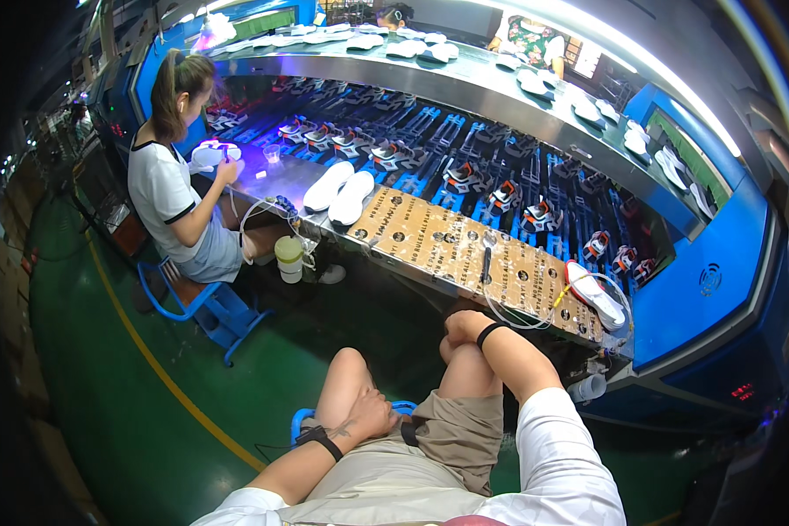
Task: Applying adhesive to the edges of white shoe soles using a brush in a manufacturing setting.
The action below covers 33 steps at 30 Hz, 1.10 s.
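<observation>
My left hand (373, 415) lies on my left thigh, with the fingers resting against the leg and nothing seen in it. On my right knee rests my right hand (458, 326); the wrist is bent and its fingers are mostly hidden. The bench in front of me has a printed brown cardboard sheet (421, 230). On the cardboard lies a dark slim tool (487, 263) joined to a clear hose. A white shoe sole with a red edge (594, 298) sits at its right end. Two white soles (352, 198) lie side by side at its left end.
A co-worker (168, 158) sits at the left, holding a white shoe piece (215, 156). Behind the bench, a blue machine (701, 280) carries rows of clamped shoe parts (504, 195). More soles lie on an upper shelf (500, 83). A yellowish cup (289, 258) hangs below the bench.
</observation>
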Tool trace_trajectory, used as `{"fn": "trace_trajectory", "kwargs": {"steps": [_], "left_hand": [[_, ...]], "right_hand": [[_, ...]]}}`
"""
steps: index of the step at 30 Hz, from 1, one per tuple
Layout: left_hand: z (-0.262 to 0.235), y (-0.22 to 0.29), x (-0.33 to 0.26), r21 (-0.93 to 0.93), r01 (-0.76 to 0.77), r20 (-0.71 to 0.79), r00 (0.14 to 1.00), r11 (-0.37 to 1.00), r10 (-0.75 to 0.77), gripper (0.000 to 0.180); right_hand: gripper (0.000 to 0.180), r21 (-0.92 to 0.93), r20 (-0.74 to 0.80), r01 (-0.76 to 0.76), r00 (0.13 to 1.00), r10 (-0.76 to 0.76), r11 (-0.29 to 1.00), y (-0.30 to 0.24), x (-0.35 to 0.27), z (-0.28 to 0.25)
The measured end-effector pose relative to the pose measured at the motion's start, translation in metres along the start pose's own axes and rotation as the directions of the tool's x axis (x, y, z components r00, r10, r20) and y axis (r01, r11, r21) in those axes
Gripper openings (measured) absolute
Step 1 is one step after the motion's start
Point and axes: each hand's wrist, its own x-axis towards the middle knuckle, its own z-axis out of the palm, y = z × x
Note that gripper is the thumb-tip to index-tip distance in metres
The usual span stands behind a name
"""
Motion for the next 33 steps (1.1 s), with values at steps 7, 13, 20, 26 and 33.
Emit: {"fn": "trace_trajectory", "kwargs": {"steps": [7,13,20,26,33], "left_hand": [[-0.005,0.000,0.002,0.005,0.016,0.065,0.998,1.000,-0.016,0.046],[-0.001,-0.002,0.000,-0.007,0.006,0.020,1.000,1.000,-0.006,0.048],[0.001,-0.005,0.001,-0.004,0.004,0.012,1.000,1.000,-0.004,0.049],[0.003,-0.006,-0.001,0.011,-0.003,-0.001,1.000,1.000,0.003,0.050],[-0.003,-0.005,0.000,0.007,-0.005,0.000,1.000,1.000,0.005,0.048]], "right_hand": [[0.041,-0.002,0.051,0.008,0.999,-0.008,1.000,0.007,0.008,0.005],[0.044,-0.007,0.044,0.018,0.999,-0.018,1.000,0.005,0.010,0.003],[0.039,-0.014,0.033,-0.003,0.999,0.003,1.000,0.000,0.006,-0.001],[0.040,0.028,0.041,-0.035,0.999,0.034,0.999,-0.005,-0.002,-0.006],[0.045,-0.008,0.024,0.047,0.999,-0.046,0.999,0.004,0.010,0.003]]}}
